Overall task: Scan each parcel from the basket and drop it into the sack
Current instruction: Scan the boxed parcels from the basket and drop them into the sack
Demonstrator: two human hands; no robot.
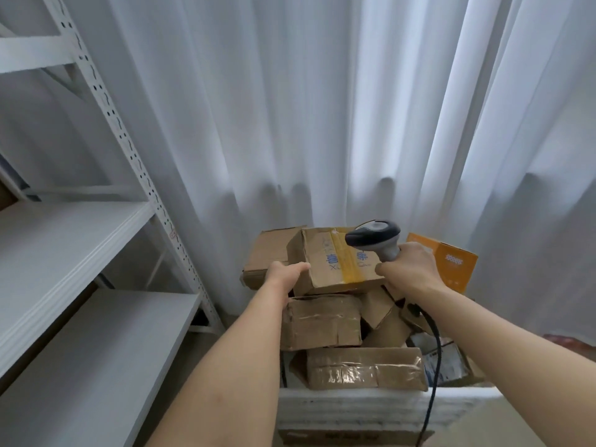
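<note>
Brown corrugated cardboard parcel point(335, 259), top of the pile: blue printed characters on its upper face, a band of yellowish tape across it, one corner dented. My left hand point(285, 272) grips its left edge, fingers curled onto the face; whether the parcel is lifted clear of the boxes under it, I cannot tell.

Barcode scanner point(375, 237), grey with a dark head: my right hand point(408, 269) is clamped round its handle, the head just above the parcel's right side and pointing left across it. Black cable point(433, 350) runs down from the handle, under my right forearm, past the basket's front.

White basket point(354, 404), ribbed wall, holding the pile. Contents beneath the held parcel: a taped cardboard box point(322, 321), a longer flattened taped box point(364, 369) at the front, another plain brown box point(267, 256) behind on the left, smaller brown boxes wedged at the right, an orange carton point(451, 262) at the back right, and a pale plastic-wrapped packet point(445, 359) at the right edge.

Surroundings: white metal shelving point(96, 240) to the left; white pleated curtain point(290, 108) behind the basket.
</note>
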